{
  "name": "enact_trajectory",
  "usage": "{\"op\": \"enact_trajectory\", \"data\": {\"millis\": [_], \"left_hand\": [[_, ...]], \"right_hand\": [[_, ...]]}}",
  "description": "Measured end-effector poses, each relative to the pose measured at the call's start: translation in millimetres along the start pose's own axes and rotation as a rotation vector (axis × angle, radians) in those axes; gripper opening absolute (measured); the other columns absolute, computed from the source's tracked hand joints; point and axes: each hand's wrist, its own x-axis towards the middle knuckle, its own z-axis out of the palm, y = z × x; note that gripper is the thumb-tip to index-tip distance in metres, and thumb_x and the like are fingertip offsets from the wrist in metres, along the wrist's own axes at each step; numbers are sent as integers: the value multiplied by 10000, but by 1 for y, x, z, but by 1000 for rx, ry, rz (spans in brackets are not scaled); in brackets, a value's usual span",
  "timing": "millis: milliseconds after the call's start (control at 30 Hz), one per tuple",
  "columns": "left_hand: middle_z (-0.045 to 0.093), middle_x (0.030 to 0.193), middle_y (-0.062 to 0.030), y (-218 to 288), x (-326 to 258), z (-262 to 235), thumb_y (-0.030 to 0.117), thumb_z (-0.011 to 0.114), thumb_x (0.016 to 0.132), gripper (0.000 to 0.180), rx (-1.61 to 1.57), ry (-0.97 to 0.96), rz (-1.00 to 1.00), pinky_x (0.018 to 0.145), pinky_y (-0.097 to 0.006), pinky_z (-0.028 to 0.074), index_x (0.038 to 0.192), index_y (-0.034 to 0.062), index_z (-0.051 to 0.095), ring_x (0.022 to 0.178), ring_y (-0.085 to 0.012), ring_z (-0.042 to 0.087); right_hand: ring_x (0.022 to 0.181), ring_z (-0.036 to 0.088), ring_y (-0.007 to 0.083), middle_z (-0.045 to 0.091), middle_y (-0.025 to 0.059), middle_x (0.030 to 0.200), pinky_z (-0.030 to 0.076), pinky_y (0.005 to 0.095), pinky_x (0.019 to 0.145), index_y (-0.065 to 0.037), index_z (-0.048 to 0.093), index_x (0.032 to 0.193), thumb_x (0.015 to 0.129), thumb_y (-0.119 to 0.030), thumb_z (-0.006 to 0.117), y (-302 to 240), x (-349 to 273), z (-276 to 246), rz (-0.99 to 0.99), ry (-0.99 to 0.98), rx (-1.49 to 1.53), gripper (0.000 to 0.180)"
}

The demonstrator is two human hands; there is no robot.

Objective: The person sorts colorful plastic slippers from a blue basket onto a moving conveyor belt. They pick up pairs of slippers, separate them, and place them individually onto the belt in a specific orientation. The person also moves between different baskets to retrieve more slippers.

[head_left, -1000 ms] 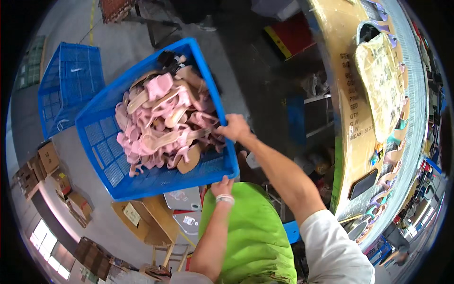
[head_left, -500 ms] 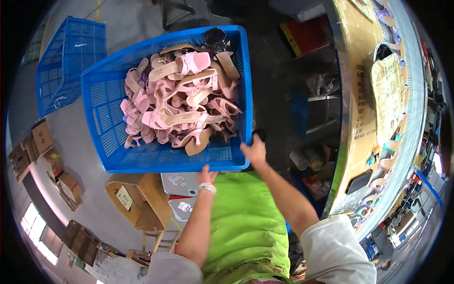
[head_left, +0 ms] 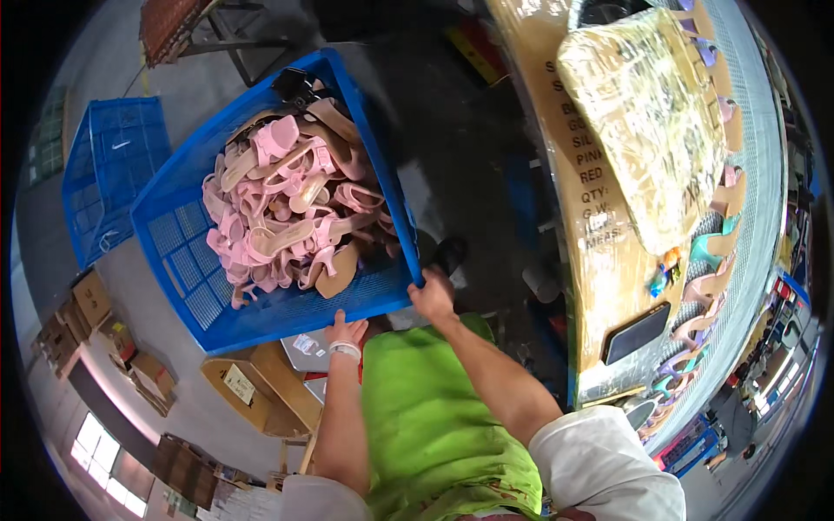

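Both my hands are at the near side of a large blue plastic crate (head_left: 261, 326). It holds a heap of pink heeled sandals (head_left: 287, 221) with beige insoles. My right hand (head_left: 432, 297) is closed around the crate's near right corner. My left hand (head_left: 346, 331), a white band at its wrist, lies against the near wall with its fingers spread. A black shiny piece (head_left: 295, 87) lies in the far corner by the sandals; its kind is unclear.
On the right runs a workbench with cardboard (head_left: 569, 286), a film-wrapped pad (head_left: 651, 122), a phone (head_left: 636, 333) and a row of sandals (head_left: 717, 247). Another blue crate (head_left: 117, 174) stands at left. A wooden box (head_left: 261, 391) sits near my left arm.
The crate has turned and shifted left and nearer in the picture, both hands moving with it. My left hand's fingers show more spread. The bench fills more of the view.
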Motion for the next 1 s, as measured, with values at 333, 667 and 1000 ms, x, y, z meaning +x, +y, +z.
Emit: {"op": "enact_trajectory", "data": {"millis": [333,667,1000], "left_hand": [[610,847,-156,-4,-30,16,204,557,853,201,419,-343,-160,589,-391,533,964,60,472,701,-287,624],[610,743,-120,104,-85,-114,68,569,785,94,940,-535,284,461,-311,498,866,51,526,568,-221,611],[604,661,-116,169,-82,-136,64,519,793,34,1161,-342,446,393,-305,461,814,39,526,508,-204,600]], "right_hand": [[877,574,356,606,175,857,457,436,762,-76,583,912,789,-266,544,50,-37,-62,0,222,132,230],[645,621,182,639,109,692,487,309,616,-13,635,848,753,-64,488,110,-277,-66,333,437,393,182],[803,641,276,650,176,817,494,356,731,-61,690,820,704,-180,556,155,-394,1,716,597,572,214]]}}
